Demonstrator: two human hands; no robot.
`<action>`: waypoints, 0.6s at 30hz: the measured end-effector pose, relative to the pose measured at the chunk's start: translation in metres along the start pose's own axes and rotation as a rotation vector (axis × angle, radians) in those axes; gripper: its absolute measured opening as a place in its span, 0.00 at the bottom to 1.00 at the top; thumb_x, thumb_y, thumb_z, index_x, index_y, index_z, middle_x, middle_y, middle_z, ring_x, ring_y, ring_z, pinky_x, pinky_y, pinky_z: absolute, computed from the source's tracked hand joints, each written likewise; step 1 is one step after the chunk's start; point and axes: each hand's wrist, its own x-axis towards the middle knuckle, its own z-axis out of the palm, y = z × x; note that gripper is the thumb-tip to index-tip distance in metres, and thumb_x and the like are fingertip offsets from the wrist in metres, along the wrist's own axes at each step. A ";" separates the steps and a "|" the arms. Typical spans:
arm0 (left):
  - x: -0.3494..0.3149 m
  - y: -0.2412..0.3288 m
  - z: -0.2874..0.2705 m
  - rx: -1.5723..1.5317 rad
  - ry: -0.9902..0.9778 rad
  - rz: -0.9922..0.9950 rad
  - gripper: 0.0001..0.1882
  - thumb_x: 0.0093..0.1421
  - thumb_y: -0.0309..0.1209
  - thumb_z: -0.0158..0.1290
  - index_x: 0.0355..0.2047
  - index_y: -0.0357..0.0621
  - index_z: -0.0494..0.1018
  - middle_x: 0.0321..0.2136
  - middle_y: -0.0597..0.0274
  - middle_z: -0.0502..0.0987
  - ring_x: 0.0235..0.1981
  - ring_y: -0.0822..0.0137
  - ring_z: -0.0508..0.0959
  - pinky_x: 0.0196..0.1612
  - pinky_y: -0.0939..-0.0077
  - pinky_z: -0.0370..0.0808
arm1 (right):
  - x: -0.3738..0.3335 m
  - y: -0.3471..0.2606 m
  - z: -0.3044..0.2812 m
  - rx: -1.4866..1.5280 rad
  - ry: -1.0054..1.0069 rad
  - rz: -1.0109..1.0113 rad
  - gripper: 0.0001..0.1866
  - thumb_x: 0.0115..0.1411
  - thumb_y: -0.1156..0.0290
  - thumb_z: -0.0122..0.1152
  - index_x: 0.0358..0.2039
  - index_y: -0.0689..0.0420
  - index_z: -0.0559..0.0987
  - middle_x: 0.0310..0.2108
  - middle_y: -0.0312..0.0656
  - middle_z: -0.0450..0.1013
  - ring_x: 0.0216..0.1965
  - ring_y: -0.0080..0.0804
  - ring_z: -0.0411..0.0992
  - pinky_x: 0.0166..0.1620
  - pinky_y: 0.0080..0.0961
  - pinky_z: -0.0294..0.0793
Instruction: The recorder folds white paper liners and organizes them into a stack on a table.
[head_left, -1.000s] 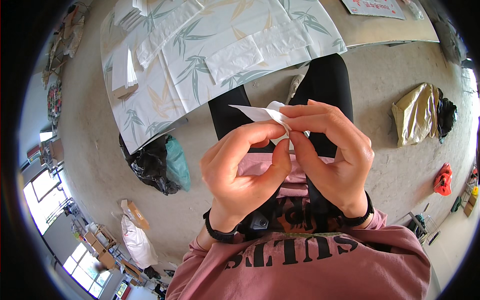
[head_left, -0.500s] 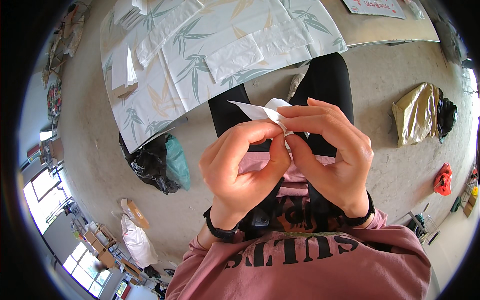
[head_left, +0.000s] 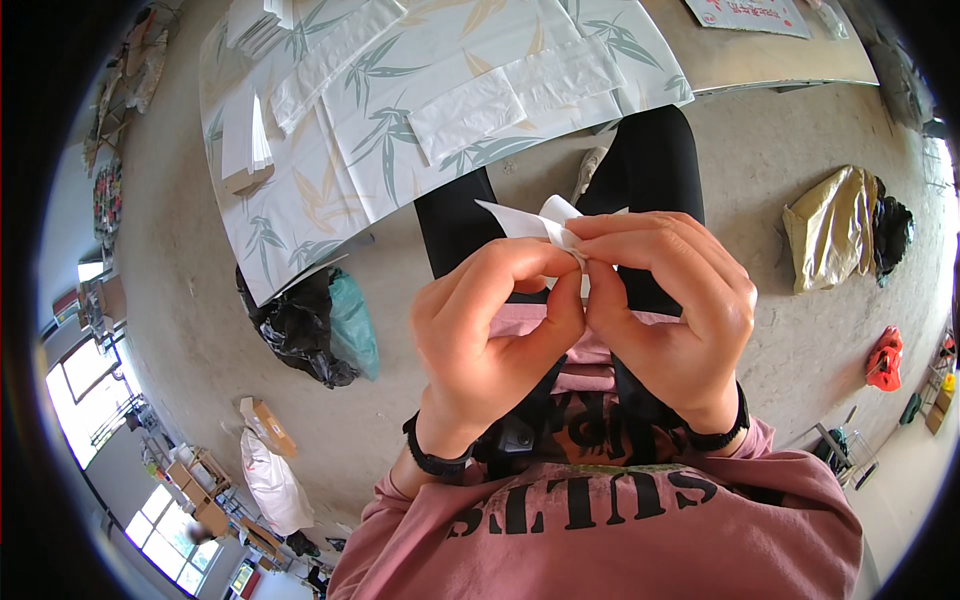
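Observation:
Over my lap, my left hand (head_left: 470, 335) and my right hand (head_left: 680, 305) meet fingertip to fingertip. Both pinch a white piece of paper (head_left: 520, 222), which looks folded or rolled at one end. One pointed corner sticks out toward the upper left, and a curled part rises beside the right fingers. The fingertips hide the portion being gripped. Beyond my hands is a table with a leaf-patterned cloth (head_left: 385, 195). Flat white plastic sleeves (head_left: 466, 115) lie near its edge. A stack of white cards (head_left: 242, 140) stands at the left by a small cardboard box (head_left: 250, 180).
Beneath the table's left corner sit a black bag (head_left: 300, 328) and a teal bag (head_left: 354, 325). A gold sack (head_left: 835, 228) and a red bag (head_left: 885, 358) rest on the floor at right. A white sack (head_left: 272, 482) lies at lower left.
Both hands have shifted slightly right with the paper. The paper's pointed corner has moved right, and its curled part shows more above the right fingers.

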 end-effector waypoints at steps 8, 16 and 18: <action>-0.001 0.007 -0.001 -0.281 0.020 -0.284 0.08 0.49 0.11 0.54 0.31 0.31 0.74 0.27 0.62 0.77 0.28 0.77 0.75 0.34 0.83 0.75 | -0.001 0.000 -0.002 0.133 -0.030 0.120 0.10 0.41 0.82 0.63 0.27 0.58 0.77 0.28 0.38 0.78 0.26 0.33 0.76 0.30 0.24 0.72; 0.004 0.001 -0.003 -0.118 0.014 -0.147 0.09 0.48 0.14 0.57 0.30 0.36 0.75 0.25 0.62 0.79 0.25 0.75 0.79 0.29 0.83 0.77 | 0.005 0.002 -0.003 -0.072 -0.042 -0.067 0.11 0.39 0.81 0.64 0.27 0.57 0.77 0.28 0.37 0.78 0.26 0.32 0.76 0.32 0.25 0.71; 0.004 0.001 -0.003 -0.081 0.005 -0.133 0.09 0.47 0.14 0.58 0.30 0.36 0.75 0.24 0.61 0.79 0.24 0.75 0.79 0.29 0.83 0.77 | 0.004 0.002 -0.002 -0.083 -0.046 -0.067 0.11 0.39 0.81 0.64 0.26 0.56 0.77 0.28 0.36 0.78 0.26 0.31 0.76 0.31 0.25 0.71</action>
